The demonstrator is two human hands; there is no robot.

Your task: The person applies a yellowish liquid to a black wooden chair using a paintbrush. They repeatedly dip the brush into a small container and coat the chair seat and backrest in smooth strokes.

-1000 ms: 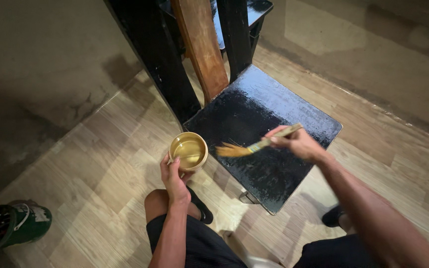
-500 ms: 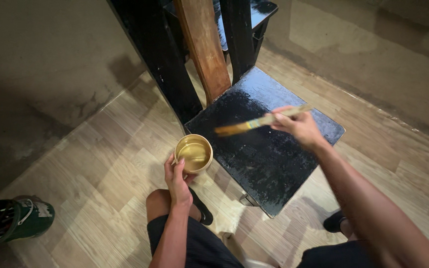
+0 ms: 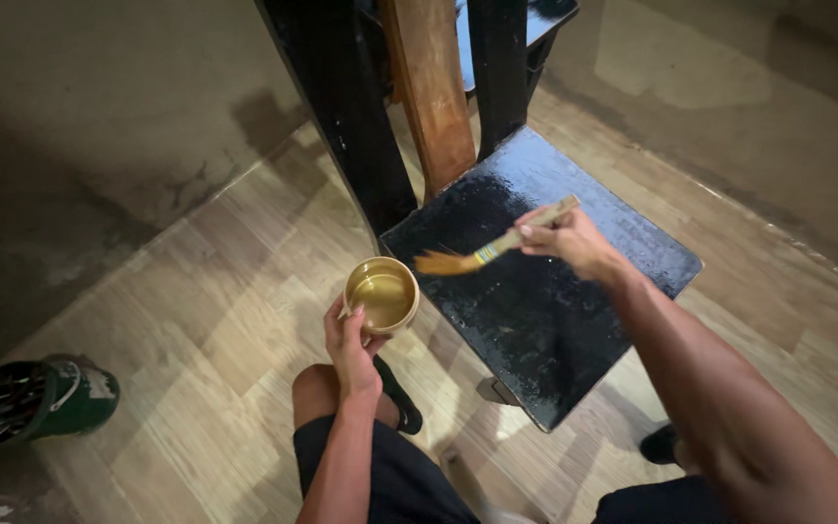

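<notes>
knees: bent, in dark shorts, at the bottom of the view over the wood floor [image 3: 196, 359].
left hand [image 3: 351, 344]: fingers wrapped round the side of a small tin [image 3: 381, 294] of amber liquid, held up just off the near-left corner of the seat.
right hand [image 3: 566, 238]: closed on the handle of a brush [image 3: 492, 249], bristles pointing left, above the seat edge and just beside the tin's rim.
seat [image 3: 545, 281]: black, glossy and wet-looking, low stool or chair; dark posts and a brown plank [image 3: 431, 87] rise behind it.
bucket [image 3: 46, 400]: green, on the floor far left, well apart.
risk: a loaded brush could drip on the floor or knee in the gap between tin and seat; the tin is held by one hand and may tip if the brush knocks its rim.
change: half a second back the brush was higher and flatter over the seat; now its bristles sit lower and nearer the tin. the tin has barely moved.
</notes>
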